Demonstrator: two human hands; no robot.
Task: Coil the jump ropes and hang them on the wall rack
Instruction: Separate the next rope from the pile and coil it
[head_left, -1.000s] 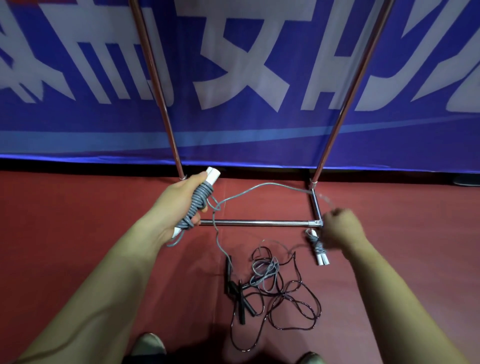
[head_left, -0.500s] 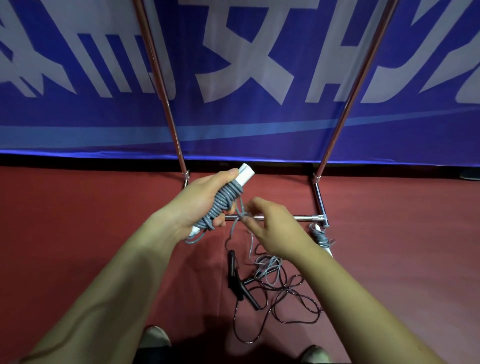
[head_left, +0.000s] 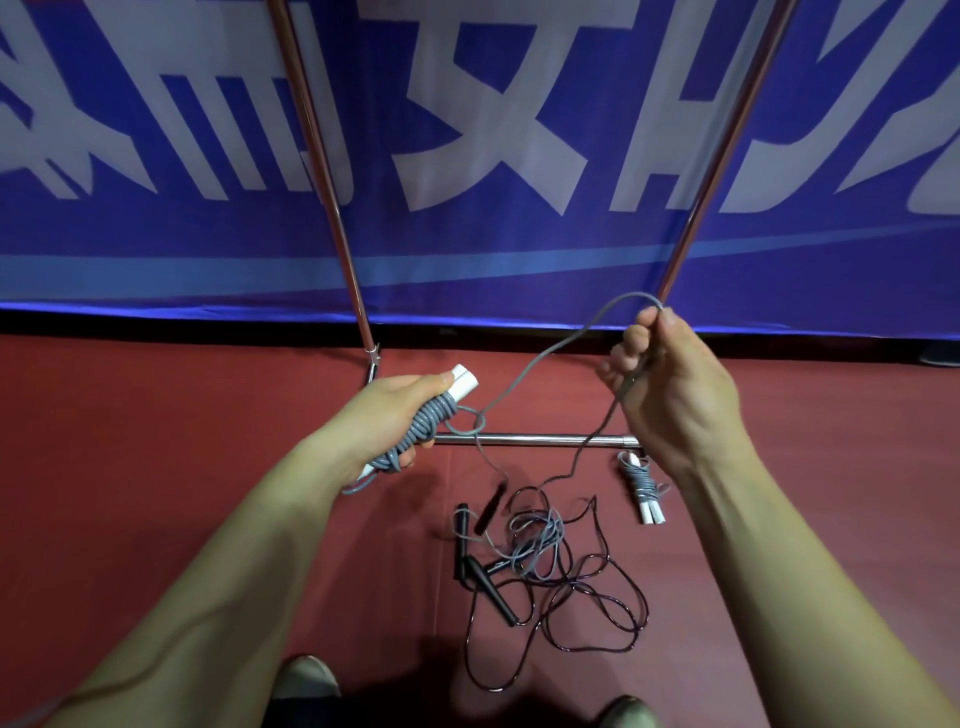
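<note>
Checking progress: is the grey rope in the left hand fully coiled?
Partly coiled: turns wrap the handles in the left hand, but a loose length runs to the right hand.

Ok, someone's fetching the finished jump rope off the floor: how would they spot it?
Follow the chrome floor bar below the blue banner to its right end. There lies a grey rope wound tightly round white handles, the floor's only neat bundle; its neighbours are loose tangled ropes.

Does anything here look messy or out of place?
Yes: a tangle of black and grey ropes lies loose on the floor by the rack bar, uncoiled, unlike the neatly wrapped rope beside it.
</note>
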